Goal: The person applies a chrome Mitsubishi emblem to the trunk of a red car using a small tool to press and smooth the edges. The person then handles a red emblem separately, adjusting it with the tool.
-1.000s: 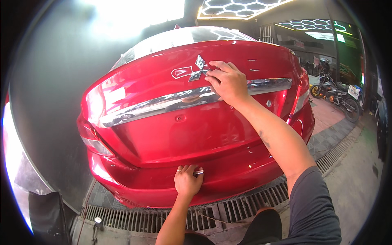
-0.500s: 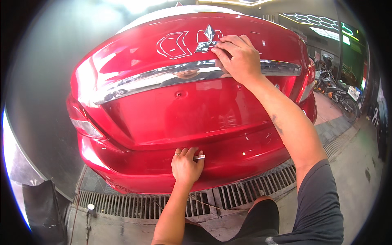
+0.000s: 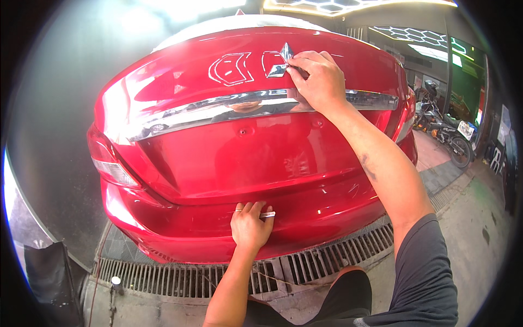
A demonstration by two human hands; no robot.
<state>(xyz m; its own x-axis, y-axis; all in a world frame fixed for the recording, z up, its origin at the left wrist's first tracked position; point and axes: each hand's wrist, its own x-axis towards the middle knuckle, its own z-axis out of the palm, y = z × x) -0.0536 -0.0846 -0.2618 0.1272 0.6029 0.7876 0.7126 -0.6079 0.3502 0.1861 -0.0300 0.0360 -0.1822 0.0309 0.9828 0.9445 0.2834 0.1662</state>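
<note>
My right hand [image 3: 317, 80] pinches a chrome three-diamond car emblem [image 3: 278, 70] by its right side, up against the trunk lid of a red car [image 3: 207, 158]. Fingers cover the emblem's right-hand diamond; whether it touches the paint I cannot tell. Behind the emblem is a whitish reflected outline. Lower down, my left hand [image 3: 251, 225] rests on the rear bumper [image 3: 180, 218], fingers bent over its upper ledge. A small flat silvery strip [image 3: 267, 215] sticks out between its thumb and fingers; its exact kind is unclear.
A chrome trim bar [image 3: 201, 113] crosses the trunk below the emblem. Beneath the bumper runs a metal floor grate [image 3: 338, 259]. A motorcycle [image 3: 444, 128] stands at the right, and a dark wall [image 3: 54, 136] rises at the left. A black cover [image 3: 52, 278] hangs at lower left.
The emblem in my right hand has shifted slightly to the right across the trunk lid. My left hand keeps its place on the bumper. The whole view has tilted a little.
</note>
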